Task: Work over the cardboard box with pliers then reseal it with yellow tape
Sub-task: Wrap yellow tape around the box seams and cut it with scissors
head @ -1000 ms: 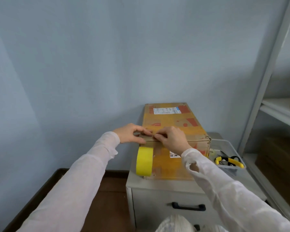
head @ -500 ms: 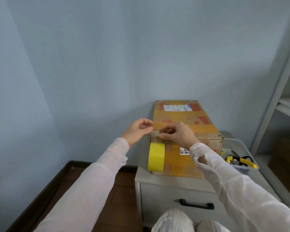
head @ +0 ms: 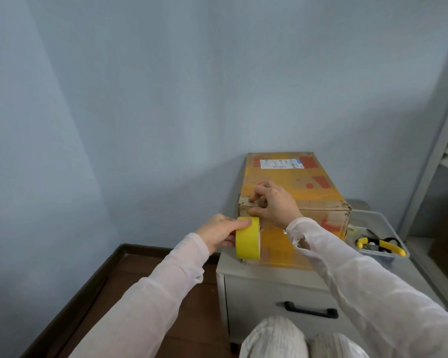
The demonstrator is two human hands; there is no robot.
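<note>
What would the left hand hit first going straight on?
The left hand grips the tape roll, so that comes first; beyond it, probably the front of the box, though depth is unclear.

Storeroom: metal shelving [head: 435, 151], drawer cabinet [head: 269, 293], tool bin [head: 388, 223].

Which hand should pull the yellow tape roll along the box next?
Probably left. The left hand grips the yellow tape roll, while the right hand pinches the cardboard box at its top edge above.
</note>
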